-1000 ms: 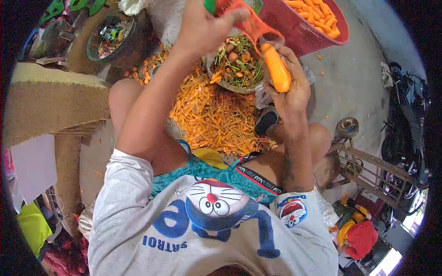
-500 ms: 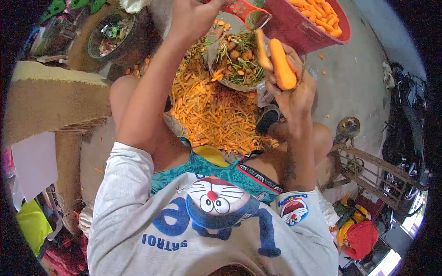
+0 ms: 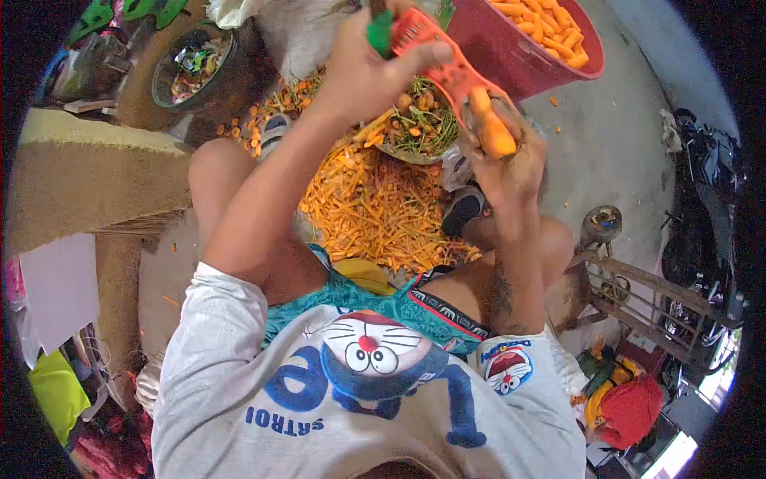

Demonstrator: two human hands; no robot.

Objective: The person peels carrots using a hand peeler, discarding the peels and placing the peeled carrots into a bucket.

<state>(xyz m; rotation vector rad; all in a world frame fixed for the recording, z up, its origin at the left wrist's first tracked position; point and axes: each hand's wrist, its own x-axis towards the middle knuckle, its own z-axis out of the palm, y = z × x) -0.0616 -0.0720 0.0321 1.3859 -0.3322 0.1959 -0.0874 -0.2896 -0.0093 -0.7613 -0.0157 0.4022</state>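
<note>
My left hand (image 3: 375, 68) is closed around an orange-red peeler (image 3: 455, 76) with slots in its flat body; its thumb lies along the top. A green piece (image 3: 379, 33) shows beside these fingers. The peeler's far end lies over a carrot (image 3: 496, 137), which my right hand (image 3: 519, 160) grips from the right side. Below them is a bowl (image 3: 411, 158) with green stems and carrot ends. A thick heap of orange peelings (image 3: 375, 211) covers the floor between my legs.
A red tub (image 3: 535, 64) full of peeled carrots (image 3: 550, 24) stands at the upper right. At the upper left is a dark bin (image 3: 163, 80) with waste. A rusty metal frame (image 3: 646, 295) stands at the right, and a tan padded surface (image 3: 88, 176) at the left.
My left hand has brought the peeler down and right onto the carrot. The strip of peel that stood off the carrot no longer shows. My right hand stays nearly in place.
</note>
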